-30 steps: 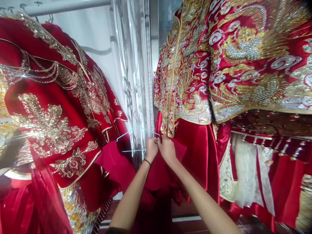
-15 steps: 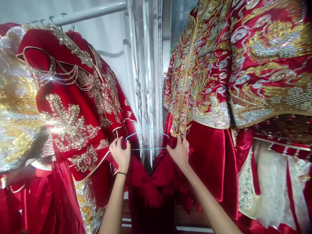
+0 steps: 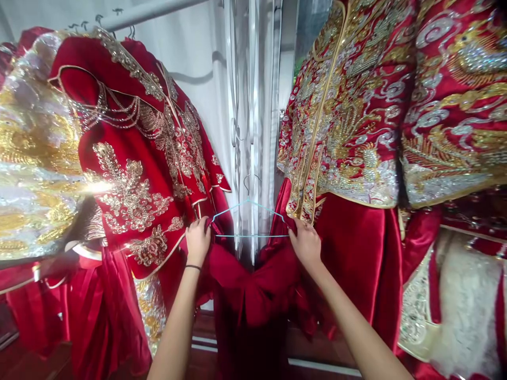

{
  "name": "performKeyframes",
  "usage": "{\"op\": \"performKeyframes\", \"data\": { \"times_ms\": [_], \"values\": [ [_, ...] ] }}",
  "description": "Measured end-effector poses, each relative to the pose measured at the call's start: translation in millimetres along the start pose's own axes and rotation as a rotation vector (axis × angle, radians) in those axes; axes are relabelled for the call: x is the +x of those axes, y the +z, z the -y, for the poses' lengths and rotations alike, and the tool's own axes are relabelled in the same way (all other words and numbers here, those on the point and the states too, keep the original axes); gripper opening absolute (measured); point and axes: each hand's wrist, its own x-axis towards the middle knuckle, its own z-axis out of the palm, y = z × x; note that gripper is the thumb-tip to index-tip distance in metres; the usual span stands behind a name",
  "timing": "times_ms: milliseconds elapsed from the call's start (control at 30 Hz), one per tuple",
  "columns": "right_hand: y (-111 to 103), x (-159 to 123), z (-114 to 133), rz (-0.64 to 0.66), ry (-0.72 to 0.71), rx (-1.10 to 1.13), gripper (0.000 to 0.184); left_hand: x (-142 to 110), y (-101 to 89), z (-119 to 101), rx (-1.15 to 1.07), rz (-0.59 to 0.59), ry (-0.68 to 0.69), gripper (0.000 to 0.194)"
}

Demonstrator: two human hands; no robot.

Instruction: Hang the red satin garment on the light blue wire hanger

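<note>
A light-blue wire hanger (image 3: pixel 229 207) is in the middle of the head view, its metal hook upright and not seen to hang on anything. From its two ends hangs a dark red dress (image 3: pixel 253 301) with a bow-like gathered top. My left hand (image 3: pixel 198 240) is closed on the dress fabric at the hanger's left end. At the opposite end my right hand (image 3: pixel 308 245) grips the other upper edge of the dress. Fingertips of both hands are partly hidden by cloth, and the dress's lower part fades into shadow.
On the left, a red jacket with beaded flowers (image 3: pixel 134 195) hangs beneath a white rail (image 3: pixel 154 11). Gold-embroidered red jackets (image 3: pixel 352 142) hang close on the right, above a red satin skirt (image 3: pixel 356 258). Behind are a white curtain (image 3: pixel 182 89) and pale vertical straps (image 3: pixel 253 105).
Both hands have spread slightly apart, and the dress's upper edges now sit up at the hanger's ends. The whole view has shifted, so the scene lies further right.
</note>
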Motion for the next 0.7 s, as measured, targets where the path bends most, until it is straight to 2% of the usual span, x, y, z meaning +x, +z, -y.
{"op": "performKeyframes", "data": {
  "times_ms": [200, 400, 567, 700],
  "values": [
    [-14, 4, 4, 0.112, 0.065, -0.067, 0.035, 1, -7.5, 1, 0.107, 0.073, 0.063, 0.036],
    [-26, 15, -2, 0.208, 0.203, -0.023, 0.034, 9, -20.7, 4, 0.125, 0.172, -0.008, 0.038],
    [-31, 24, -11, 0.180, 0.319, 0.052, 0.035, 23, -27.5, 19, -0.095, 0.241, -0.034, 0.032],
    [-26, 29, -25, 0.103, 0.455, 0.155, 0.034, 24, -21.0, 36, -0.351, 0.155, -0.243, 0.022]
  ]
}}
